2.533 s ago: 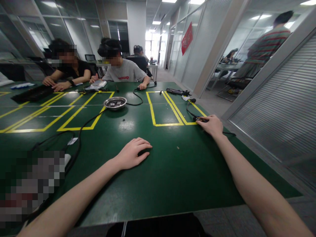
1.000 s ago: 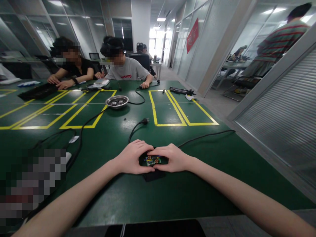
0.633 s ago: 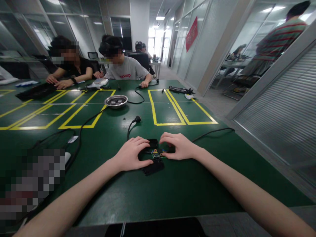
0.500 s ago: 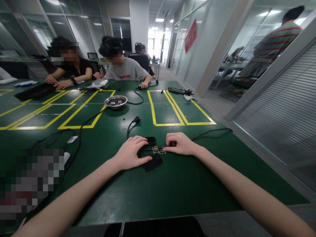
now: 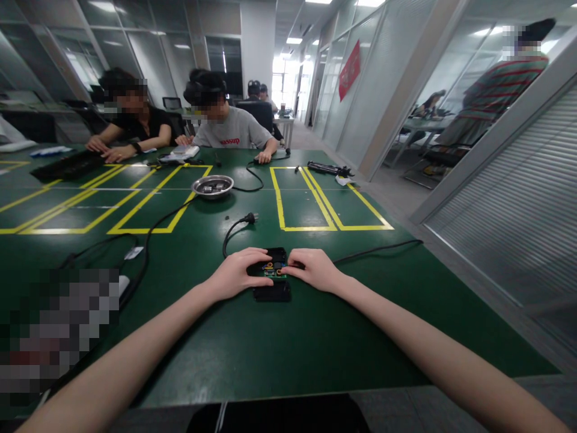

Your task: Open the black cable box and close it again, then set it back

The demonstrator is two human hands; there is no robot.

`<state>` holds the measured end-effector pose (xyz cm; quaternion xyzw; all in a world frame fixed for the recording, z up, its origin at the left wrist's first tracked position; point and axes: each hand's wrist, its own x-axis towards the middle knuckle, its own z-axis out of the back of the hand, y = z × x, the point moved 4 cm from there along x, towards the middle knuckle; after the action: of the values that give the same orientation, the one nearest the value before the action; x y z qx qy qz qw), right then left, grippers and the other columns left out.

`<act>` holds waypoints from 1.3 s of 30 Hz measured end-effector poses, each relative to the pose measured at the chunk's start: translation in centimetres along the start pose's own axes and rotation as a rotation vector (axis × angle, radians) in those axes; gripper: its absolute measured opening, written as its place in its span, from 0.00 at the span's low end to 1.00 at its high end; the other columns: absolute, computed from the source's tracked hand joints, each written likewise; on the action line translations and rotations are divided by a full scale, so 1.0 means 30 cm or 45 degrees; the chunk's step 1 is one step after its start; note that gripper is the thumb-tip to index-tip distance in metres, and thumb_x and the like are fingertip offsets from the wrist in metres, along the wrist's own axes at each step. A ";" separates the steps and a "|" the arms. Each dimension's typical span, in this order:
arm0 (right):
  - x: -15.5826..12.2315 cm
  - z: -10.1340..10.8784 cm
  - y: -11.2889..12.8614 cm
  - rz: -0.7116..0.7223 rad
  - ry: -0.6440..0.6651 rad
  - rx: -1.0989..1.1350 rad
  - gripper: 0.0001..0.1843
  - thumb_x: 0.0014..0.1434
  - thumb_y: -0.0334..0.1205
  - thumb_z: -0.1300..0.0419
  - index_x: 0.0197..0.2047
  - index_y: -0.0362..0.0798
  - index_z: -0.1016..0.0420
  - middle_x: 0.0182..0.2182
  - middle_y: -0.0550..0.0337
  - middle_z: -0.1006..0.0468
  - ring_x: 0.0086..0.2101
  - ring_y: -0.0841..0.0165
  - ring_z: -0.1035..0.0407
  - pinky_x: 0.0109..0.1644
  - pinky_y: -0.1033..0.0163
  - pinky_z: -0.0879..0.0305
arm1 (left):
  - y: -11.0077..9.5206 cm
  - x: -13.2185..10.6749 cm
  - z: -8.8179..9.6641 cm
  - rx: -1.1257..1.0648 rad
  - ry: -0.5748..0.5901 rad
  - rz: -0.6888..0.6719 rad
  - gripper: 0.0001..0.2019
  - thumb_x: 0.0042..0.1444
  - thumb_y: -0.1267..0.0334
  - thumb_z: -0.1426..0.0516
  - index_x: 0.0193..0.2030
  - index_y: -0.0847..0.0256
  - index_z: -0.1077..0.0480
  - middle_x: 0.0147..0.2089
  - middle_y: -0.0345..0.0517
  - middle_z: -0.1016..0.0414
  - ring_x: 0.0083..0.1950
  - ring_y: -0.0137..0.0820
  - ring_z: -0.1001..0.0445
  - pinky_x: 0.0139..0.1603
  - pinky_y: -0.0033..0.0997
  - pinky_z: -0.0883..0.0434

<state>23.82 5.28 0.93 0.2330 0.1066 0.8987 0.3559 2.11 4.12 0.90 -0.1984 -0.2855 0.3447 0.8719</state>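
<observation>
A small black device (image 5: 276, 253) with its case open and a green circuit board (image 5: 272, 269) showing lies on the green table (image 5: 288, 343). My left hand (image 5: 237, 273) curls round its left side, fingers closed on it. My right hand (image 5: 315, 269) grips its right side the same way. A separate black cover piece (image 5: 271, 292) lies flat just in front of the board, between my wrists. A black cable (image 5: 378, 248) runs from the device to the right, and another with a plug (image 5: 249, 218) curves off behind my left hand.
A metal bowl (image 5: 212, 186) holding small parts stands farther back among yellow tape rectangles (image 5: 311, 204). Two people sit at the far side with their hands on the table. Black cables (image 5: 144, 252) trail at the left. The table's right edge meets a corridor with a standing person.
My right hand fetched the corded device from the right and brought it to my left hand. Both hands have since shifted it slightly, and the black cover now lies squarely in front.
</observation>
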 end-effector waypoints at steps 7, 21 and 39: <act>0.003 -0.008 -0.015 -0.014 -0.026 0.014 0.19 0.67 0.49 0.34 0.29 0.48 0.30 0.27 0.62 0.25 0.27 0.70 0.33 0.32 0.67 0.46 | -0.031 0.015 0.004 0.100 -0.078 -0.105 0.17 0.62 0.50 0.34 0.52 0.58 0.22 0.54 0.52 0.18 0.60 0.44 0.24 0.62 0.46 0.26; -0.015 0.065 0.018 0.085 -0.264 0.189 0.22 0.70 0.53 0.40 0.29 0.48 0.31 0.26 0.62 0.27 0.26 0.71 0.36 0.31 0.65 0.44 | -0.042 0.002 0.062 -0.116 0.040 0.111 0.11 0.64 0.56 0.41 0.43 0.62 0.23 0.36 0.45 0.21 0.35 0.32 0.25 0.36 0.28 0.30; -0.018 0.045 0.062 0.207 0.093 0.135 0.16 0.66 0.45 0.36 0.29 0.47 0.30 0.27 0.63 0.27 0.26 0.71 0.36 0.31 0.66 0.49 | -0.075 -0.020 0.073 -0.182 0.401 0.187 0.11 0.62 0.58 0.41 0.39 0.64 0.22 0.22 0.33 0.37 0.22 0.23 0.40 0.25 0.22 0.43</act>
<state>23.73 3.59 2.60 0.2266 0.1477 0.9255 0.2650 1.46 2.48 3.55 -0.3318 -0.1540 0.3507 0.8621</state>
